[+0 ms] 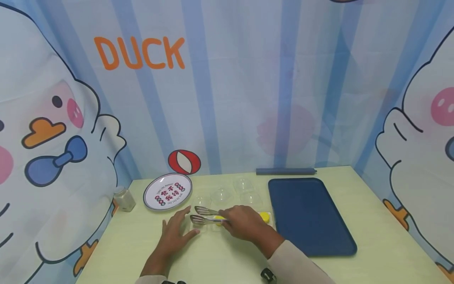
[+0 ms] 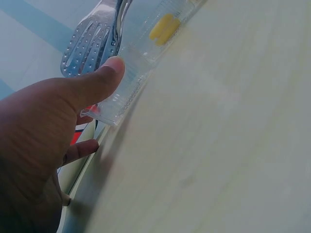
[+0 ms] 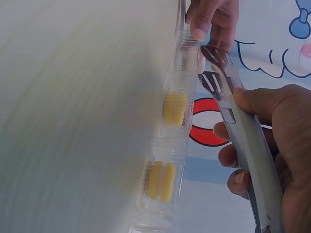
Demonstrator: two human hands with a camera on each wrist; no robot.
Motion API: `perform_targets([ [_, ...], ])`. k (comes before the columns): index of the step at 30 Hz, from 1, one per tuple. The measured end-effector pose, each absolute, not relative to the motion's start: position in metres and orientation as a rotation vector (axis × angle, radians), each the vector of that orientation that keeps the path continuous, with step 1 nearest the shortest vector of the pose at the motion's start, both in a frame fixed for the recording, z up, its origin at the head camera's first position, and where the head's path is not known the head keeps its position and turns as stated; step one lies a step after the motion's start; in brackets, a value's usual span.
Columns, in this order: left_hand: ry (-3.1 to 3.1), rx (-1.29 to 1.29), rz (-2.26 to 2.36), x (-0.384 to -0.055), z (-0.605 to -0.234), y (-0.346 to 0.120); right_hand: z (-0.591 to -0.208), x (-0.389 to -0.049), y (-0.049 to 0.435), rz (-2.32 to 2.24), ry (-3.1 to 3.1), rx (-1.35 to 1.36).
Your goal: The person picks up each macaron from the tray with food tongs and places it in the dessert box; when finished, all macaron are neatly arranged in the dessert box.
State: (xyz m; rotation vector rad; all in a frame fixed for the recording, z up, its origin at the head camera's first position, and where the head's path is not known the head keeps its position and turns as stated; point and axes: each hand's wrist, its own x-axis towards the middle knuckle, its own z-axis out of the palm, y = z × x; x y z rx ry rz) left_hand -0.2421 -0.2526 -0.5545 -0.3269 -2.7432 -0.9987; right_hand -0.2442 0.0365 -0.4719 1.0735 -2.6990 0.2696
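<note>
My right hand point(image 1: 244, 223) grips metal tongs point(image 3: 243, 131) by their arms. The slotted tips stand apart with nothing between them, over the left end of a long clear plastic container point(image 3: 170, 143). Two yellow macarons point(image 3: 174, 109) sit in its compartments, spaced apart; the left-end compartment holds none. At that end my left hand point(image 1: 173, 234) straddles the container, thumb on the near side and fingers on the far side, holding it on the table. In the left wrist view the thumb point(image 2: 104, 77) overlaps the plastic and part of the fingers is hidden behind it.
Clear domed plastic pieces point(image 1: 221, 194) lie behind the container. A white plate point(image 1: 168, 192) with red print stands back left, beside a small silvery-beige block point(image 1: 124, 199). To the right lies a dark blue tray point(image 1: 312, 217); a dark bar point(image 1: 286, 171) runs along the back edge.
</note>
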Motion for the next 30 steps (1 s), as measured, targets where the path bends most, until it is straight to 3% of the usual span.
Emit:
perform_targets([
  [30,-2.754,-0.302,-0.991,-0.243,-0.557,-0.253,-0.464,-0.245,0.023,0.099,-2.798,1.063],
])
